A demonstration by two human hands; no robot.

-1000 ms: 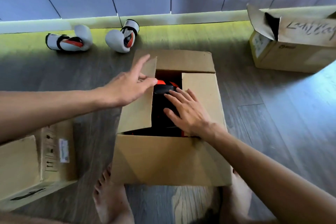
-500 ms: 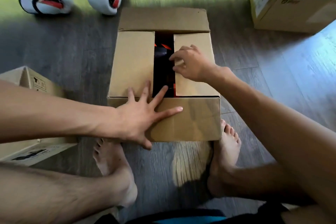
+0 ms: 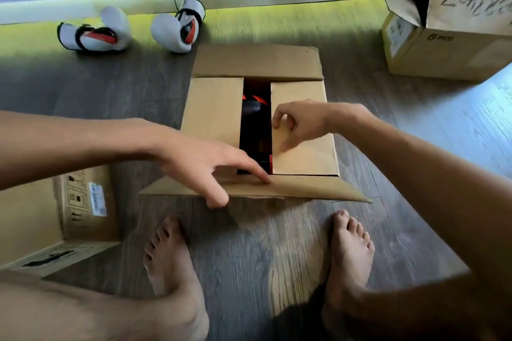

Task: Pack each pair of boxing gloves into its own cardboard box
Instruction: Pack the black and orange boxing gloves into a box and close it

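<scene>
A cardboard box stands on the floor in front of me with its two side flaps folded down. Through the gap between them shows a black and red pair of boxing gloves. My left hand pinches the near flap, index finger on top and thumb under its edge, and the flap is raised off the box front. My right hand rests on the right side flap with its curled fingers hooked at the inner edge. Two white boxing gloves lie on the floor by the far wall.
A second open cardboard box stands at the far right. A third box lies on its side at my left. My bare feet are on the wood floor just before the middle box.
Both side flaps came down over the black gloves. My left hand went from the left flap to the box front and has lifted the near flap. My right hand stays on the right flap.
</scene>
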